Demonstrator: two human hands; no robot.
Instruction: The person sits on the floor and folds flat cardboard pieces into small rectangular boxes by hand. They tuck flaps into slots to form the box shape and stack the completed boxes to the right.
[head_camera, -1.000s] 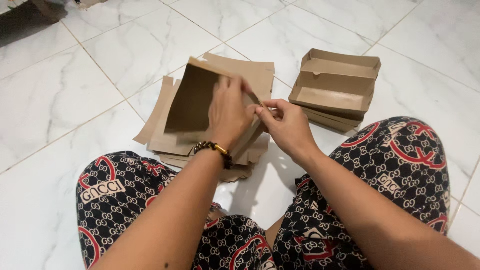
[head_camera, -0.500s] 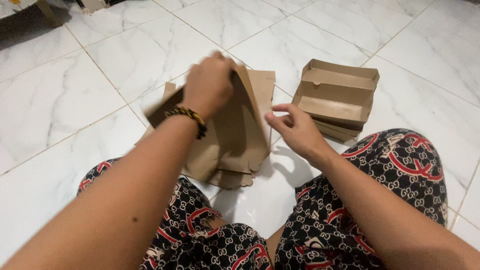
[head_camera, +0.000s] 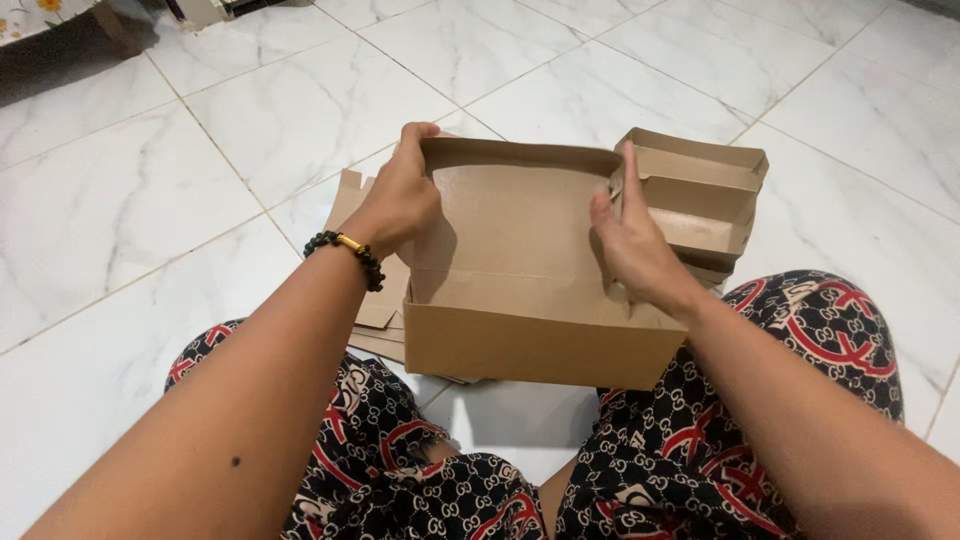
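Observation:
I hold a brown cardboard box (head_camera: 520, 260) in front of me above my lap, its open side facing up toward me. My left hand (head_camera: 395, 200) grips its left wall near the far corner; a dark bead bracelet sits on that wrist. My right hand (head_camera: 630, 245) presses along the right wall, fingers pointing away from me. Under the box lies a pile of flat cardboard blanks (head_camera: 365, 300) on the floor.
A stack of folded brown boxes (head_camera: 705, 190) stands just right of the held box on the white marble-tile floor (head_camera: 200, 160). My legs in dark patterned trousers (head_camera: 800, 340) are spread either side. Dark furniture sits at the far left corner.
The flat cardboard piece I lifted and turned has been opened out into a box shape. Both hands have moved onto its side walls.

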